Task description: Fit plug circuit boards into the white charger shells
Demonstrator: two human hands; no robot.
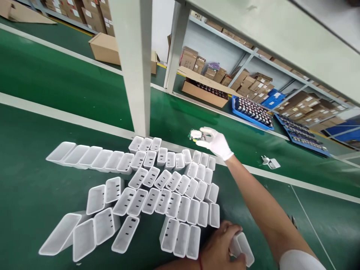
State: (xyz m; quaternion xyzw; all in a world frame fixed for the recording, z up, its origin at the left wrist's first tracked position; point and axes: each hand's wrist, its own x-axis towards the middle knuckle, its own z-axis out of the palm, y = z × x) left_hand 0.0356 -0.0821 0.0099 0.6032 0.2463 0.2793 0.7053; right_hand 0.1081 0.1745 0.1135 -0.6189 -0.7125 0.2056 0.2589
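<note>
My right hand (215, 142), in a white glove, is stretched out over the green surface. Its thumb and fingers pinch a small green circuit board (194, 135) with a white block on it. My left hand (223, 245), bare and with a red string at the wrist, is low in the view. Its fingers are wrapped round an open white plastic case (244, 249). To the left of both hands stand many similar white cases (154, 200) in uneven rows, their open ends up. Several show small dark slots inside.
A pale post (137, 75) rises behind the cases. A white plug-like piece (271, 162) lies to the right. Farther back are an open carton (205, 92), a blue tray of small parts (253, 112), another filled tray (300, 135) and shelves of cardboard boxes (253, 84).
</note>
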